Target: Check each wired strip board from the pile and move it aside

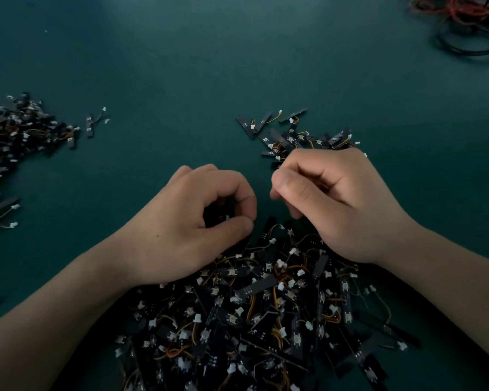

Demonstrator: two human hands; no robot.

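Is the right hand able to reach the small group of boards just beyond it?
Probably yes: the right hand is right beside the small group of boards, with nothing between them, though its curled fingers would need to open.

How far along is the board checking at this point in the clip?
Done: boards lie apart in a left heap and a small group beyond the right hand. In hand: the left hand curls round a dark board; whether the right pinches anything is unclear. Left: the big near pile, seemingly most of the job.
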